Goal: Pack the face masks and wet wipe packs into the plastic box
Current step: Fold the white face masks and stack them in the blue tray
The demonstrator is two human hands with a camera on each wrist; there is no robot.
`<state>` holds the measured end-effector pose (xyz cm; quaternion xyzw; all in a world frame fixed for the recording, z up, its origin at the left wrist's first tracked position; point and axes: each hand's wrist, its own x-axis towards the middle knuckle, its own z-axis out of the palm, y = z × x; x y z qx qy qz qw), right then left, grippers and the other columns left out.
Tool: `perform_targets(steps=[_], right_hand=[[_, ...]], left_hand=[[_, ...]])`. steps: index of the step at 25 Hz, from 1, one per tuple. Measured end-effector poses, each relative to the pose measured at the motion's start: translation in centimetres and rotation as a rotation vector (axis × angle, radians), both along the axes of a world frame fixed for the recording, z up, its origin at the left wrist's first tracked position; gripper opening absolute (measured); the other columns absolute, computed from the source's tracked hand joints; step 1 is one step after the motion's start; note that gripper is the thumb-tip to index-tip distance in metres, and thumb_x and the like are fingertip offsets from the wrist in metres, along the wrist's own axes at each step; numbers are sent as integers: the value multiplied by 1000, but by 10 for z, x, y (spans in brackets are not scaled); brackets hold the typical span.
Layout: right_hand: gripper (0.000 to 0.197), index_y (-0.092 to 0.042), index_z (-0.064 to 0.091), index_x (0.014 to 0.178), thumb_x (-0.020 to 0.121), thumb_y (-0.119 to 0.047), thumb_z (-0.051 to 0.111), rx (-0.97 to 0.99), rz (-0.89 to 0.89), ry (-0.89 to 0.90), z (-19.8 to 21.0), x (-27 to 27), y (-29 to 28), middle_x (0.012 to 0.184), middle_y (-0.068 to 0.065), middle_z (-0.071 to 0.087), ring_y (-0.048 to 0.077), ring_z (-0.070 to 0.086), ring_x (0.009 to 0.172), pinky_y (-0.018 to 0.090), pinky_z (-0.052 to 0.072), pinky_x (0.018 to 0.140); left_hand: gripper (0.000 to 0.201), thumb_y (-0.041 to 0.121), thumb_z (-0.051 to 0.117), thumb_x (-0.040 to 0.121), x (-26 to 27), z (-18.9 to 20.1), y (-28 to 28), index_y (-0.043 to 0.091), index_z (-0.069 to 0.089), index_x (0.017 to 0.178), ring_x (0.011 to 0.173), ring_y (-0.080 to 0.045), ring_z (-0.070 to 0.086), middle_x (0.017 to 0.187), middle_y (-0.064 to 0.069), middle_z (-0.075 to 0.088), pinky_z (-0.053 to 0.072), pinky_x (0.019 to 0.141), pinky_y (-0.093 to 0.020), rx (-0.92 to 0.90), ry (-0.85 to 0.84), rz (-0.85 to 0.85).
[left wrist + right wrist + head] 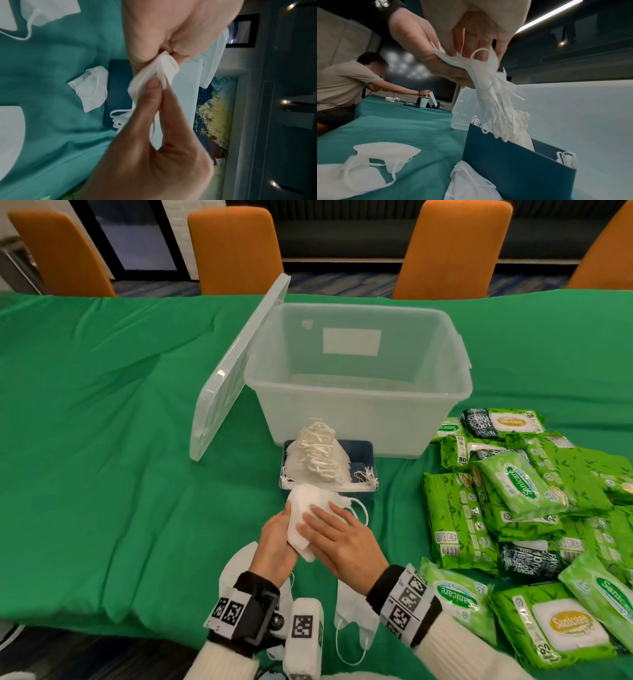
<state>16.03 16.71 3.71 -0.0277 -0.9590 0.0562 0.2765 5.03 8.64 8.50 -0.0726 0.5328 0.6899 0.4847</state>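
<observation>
My left hand (277,537) grips a small stack of white face masks (303,506) from its left side, thumb and fingers pinching it (159,89). My right hand (330,530) lies flat on top of the stack with straight fingers (476,40). Ear loops of the stack (498,102) dangle over a small blue box (371,460) that holds more masks (318,457). Right behind it stands the clear plastic box (356,405), open, with nothing visible inside. Green wet wipe packs (520,491) are heaped at the right.
The clear lid (226,378) leans against the box's left side. Loose masks (356,607) lie on the green cloth near my wrists, another (91,89) beside the blue box. Orange chairs (236,251) line the far edge. A second person (346,83) sits far down the table.
</observation>
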Motion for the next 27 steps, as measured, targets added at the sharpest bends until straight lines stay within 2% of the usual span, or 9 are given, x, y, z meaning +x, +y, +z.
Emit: perform_targets(steps=[5, 8, 12, 14, 16, 19, 22, 25, 27], right_hand=[[32, -15, 68, 112, 89, -25, 48, 134, -30, -48, -2, 1, -2, 116, 3, 67, 22, 60, 115, 41, 42, 103], [37, -15, 66, 115, 99, -26, 36, 126, 20, -63, -2, 2, 5, 119, 4, 66, 22, 58, 117, 38, 35, 105], [47, -18, 60, 124, 101, -41, 26, 38, 98, -115, 7, 3, 14, 129, 0, 60, 21, 49, 127, 38, 33, 107], [48, -18, 61, 122, 101, -43, 26, -94, -8, -86, 10, 11, 24, 123, -3, 64, 20, 51, 122, 33, 35, 102], [45, -19, 64, 117, 99, -43, 30, -254, -276, -102, 3, 23, 40, 108, -3, 69, 20, 56, 108, 31, 39, 90], [29, -17, 62, 114, 93, -33, 51, -638, -578, -487, -31, 41, 61, 106, 6, 65, 23, 58, 104, 32, 45, 84], [47, -12, 52, 115, 81, -41, 66, -714, -572, -974, -62, 52, 52, 118, 7, 54, 23, 50, 113, 33, 44, 90], [52, -11, 50, 114, 76, -39, 72, -559, -503, -1106, -77, 54, 30, 115, 5, 47, 23, 41, 114, 34, 41, 90], [19, -20, 55, 89, 80, -29, 68, -548, -458, -1078, -71, 54, 22, 100, 2, 47, 22, 46, 104, 31, 40, 81]], left_hand=[[38, 25, 36, 102, 3, -2, 0, -4, 59, 109, 69, -21, 71, 81, -14, 72, 58, 58, -28, 12, -31, 8], [47, 36, 35, 101, 2, 1, 0, -1, 61, 108, 79, -25, 70, 93, -17, 71, 57, 67, -34, 19, -66, -37], [20, 13, 46, 98, 0, 1, -4, 4, 64, 102, 79, -21, 69, 95, -15, 69, 57, 64, -29, -22, 125, -100], [17, 8, 46, 98, -7, 3, -8, 5, 62, 102, 78, -21, 67, 94, -13, 68, 58, 64, -29, -48, 209, -102], [15, 9, 47, 97, -19, 6, -16, 5, 59, 105, 86, -23, 63, 101, -13, 66, 55, 76, -35, -90, 274, -83], [18, 9, 47, 97, -38, 5, -32, 4, 55, 113, 89, -22, 61, 101, -12, 64, 55, 76, -34, -107, 306, -54], [18, 8, 46, 97, -47, 2, -40, 1, 56, 111, 86, -23, 61, 101, -13, 64, 57, 63, -25, -89, 289, -18], [16, 8, 46, 97, -45, 0, -42, 3, 59, 106, 86, -24, 62, 99, -12, 66, 58, 60, -24, -80, 270, -32], [16, 8, 46, 97, -41, -3, -42, 5, 59, 105, 89, -24, 63, 101, -12, 66, 58, 62, -24, -67, 256, -57]])
